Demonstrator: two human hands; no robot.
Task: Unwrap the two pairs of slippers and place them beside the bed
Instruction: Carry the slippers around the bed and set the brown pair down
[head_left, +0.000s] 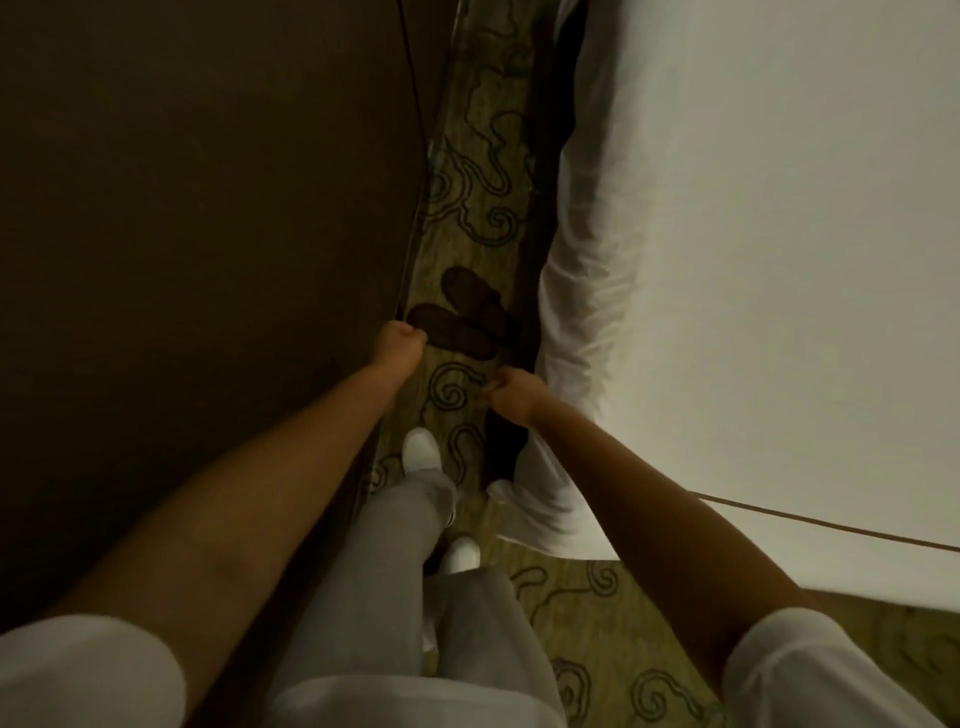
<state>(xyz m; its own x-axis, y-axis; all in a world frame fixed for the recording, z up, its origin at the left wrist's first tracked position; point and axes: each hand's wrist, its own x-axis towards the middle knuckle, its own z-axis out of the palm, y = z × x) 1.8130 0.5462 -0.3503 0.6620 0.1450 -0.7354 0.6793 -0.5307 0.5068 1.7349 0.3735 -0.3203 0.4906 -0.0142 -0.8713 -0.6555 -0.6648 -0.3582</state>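
Observation:
One pair of dark brown slippers (460, 317) lies unwrapped on the patterned carpet, in the narrow strip beside the bed (753, 234). The two slippers are splayed in a V. My left hand (401, 344) hangs just left of the nearer slipper with its fingers curled in, touching or nearly touching its edge. My right hand (511, 393) is lower and to the right, close to the bed's white skirt, also with fingers closed. Nothing shows in either hand. A second pair is not in view.
A dark wall or panel (208, 208) bounds the carpet strip (478, 171) on the left. My white shoes (421, 449) and grey trousers fill the strip's near end. A thin brown cord (831, 526) crosses the bed's corner.

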